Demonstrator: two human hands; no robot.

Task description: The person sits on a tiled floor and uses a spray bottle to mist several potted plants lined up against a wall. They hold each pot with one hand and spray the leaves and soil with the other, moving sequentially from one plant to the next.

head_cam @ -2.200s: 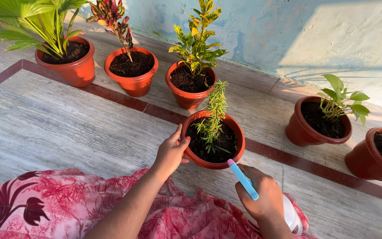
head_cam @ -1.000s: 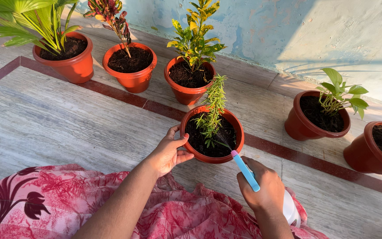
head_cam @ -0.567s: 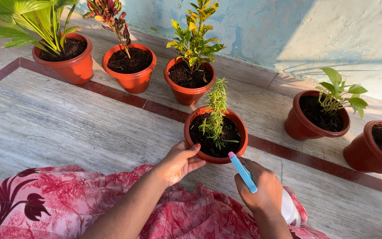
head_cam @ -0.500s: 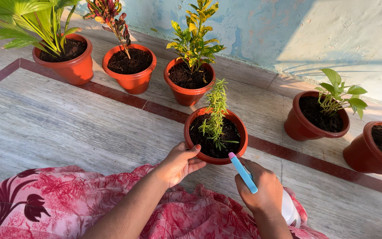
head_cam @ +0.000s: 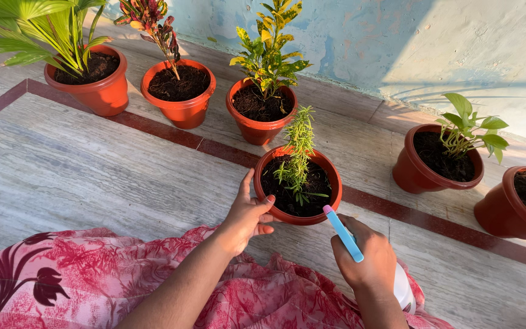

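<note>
A terracotta-coloured pot (head_cam: 273, 157) with dark soil and a thin green sprig (head_cam: 298, 146) stands on the floor in front of me. My left hand (head_cam: 248, 213) cups the pot's near left side, fingers up along the rim. My right hand (head_cam: 366, 259) holds a white spray bottle (head_cam: 403, 289) by its blue nozzle (head_cam: 343, 234), whose pink tip points at the pot's near right rim. Most of the bottle is hidden behind my hand.
Three more planted pots (head_cam: 181, 109) line the back left, two others (head_cam: 418, 176) sit at the right near the pale blue wall (head_cam: 397, 42). My red-and-pink patterned garment (head_cam: 92, 274) covers the lower frame. The floor is grey stone with a dark red strip (head_cam: 171, 139).
My left hand slid around the pot's near side, to the bottom edge and back up the left, turning the pot. The spray nozzle shifted slightly right.
</note>
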